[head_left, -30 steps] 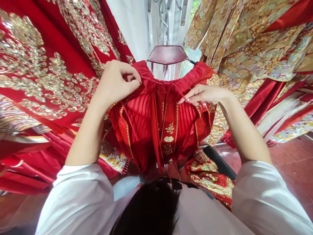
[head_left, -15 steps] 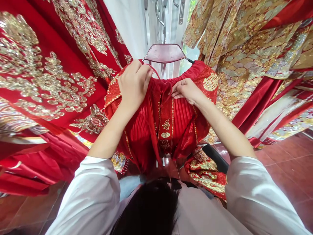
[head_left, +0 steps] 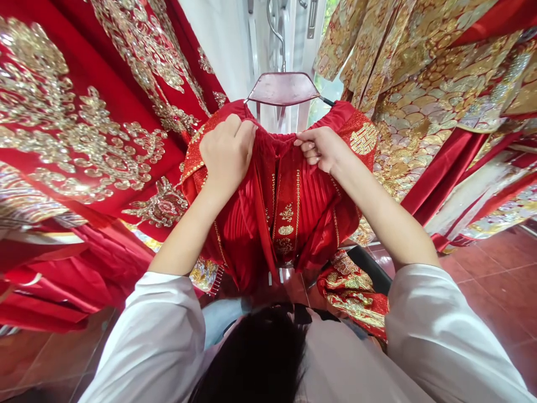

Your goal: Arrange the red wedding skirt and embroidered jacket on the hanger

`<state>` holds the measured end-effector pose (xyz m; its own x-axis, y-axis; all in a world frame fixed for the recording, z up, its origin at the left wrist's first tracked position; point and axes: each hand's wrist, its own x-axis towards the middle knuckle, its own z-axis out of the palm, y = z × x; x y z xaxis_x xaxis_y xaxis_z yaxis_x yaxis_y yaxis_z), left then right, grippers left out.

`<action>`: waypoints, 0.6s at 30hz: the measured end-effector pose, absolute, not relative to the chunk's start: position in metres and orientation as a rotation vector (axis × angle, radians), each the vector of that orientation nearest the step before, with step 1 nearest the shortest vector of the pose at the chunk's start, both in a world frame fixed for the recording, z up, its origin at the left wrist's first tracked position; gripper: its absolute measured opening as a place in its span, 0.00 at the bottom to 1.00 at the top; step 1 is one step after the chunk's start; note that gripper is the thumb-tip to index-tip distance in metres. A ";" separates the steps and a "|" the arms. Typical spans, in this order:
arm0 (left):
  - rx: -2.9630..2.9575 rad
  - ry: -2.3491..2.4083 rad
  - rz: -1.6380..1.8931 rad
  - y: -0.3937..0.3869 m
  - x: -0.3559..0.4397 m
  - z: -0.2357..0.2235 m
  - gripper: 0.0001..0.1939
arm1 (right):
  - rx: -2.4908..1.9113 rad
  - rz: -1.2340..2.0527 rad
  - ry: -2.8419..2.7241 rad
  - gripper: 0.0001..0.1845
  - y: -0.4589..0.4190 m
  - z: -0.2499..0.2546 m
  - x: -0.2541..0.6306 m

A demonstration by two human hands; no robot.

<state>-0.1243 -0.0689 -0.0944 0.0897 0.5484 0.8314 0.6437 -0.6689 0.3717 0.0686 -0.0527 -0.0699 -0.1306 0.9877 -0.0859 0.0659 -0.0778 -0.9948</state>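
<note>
In front of me a red pleated skirt (head_left: pixel 239 224) with gold embroidered bands hangs from a hanger (head_left: pixel 283 89) by its gathered waistband. My left hand (head_left: pixel 229 148) is closed on the waistband left of the centre opening; its fingertips are mostly hidden behind the hand. On the other side of the opening, my right hand (head_left: pixel 321 148) pinches the waistband between thumb and finger, the other fingers curled. A gold round emblem (head_left: pixel 363 137) shows on the skirt's right side.
Red garments with silver beading (head_left: pixel 138 145) hang close on the left. Gold-patterned garments (head_left: pixel 419 101) hang on the right. A red and gold cloth (head_left: pixel 356 291) lies low by a dark edge, above the red tiled floor (head_left: pixel 495 274).
A thin red drawstring loop that stood at the waistband is no longer visible there. My right hand has moved up slightly from the string to the waistband's edge; my left hand has dropped slightly.
</note>
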 end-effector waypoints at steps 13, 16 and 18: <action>-1.667 -1.384 -1.700 -0.053 -0.134 -0.071 0.08 | -1.550 0.670 -2.022 0.11 -0.066 -0.032 0.121; -1.721 -1.375 -1.855 -0.060 -0.116 -0.070 0.09 | -1.418 1.010 -2.166 0.04 -0.060 -0.037 0.120; -2.028 -1.337 -1.901 -0.063 -0.108 -0.071 0.09 | -1.149 1.150 -2.122 0.05 -0.057 -0.044 0.114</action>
<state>-0.1080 -0.0626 -0.0714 -0.1347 0.5341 0.8346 0.6046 -0.6230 0.4963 0.1135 -0.0572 -0.0438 -0.5428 0.8398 0.0086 0.4515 0.3004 -0.8402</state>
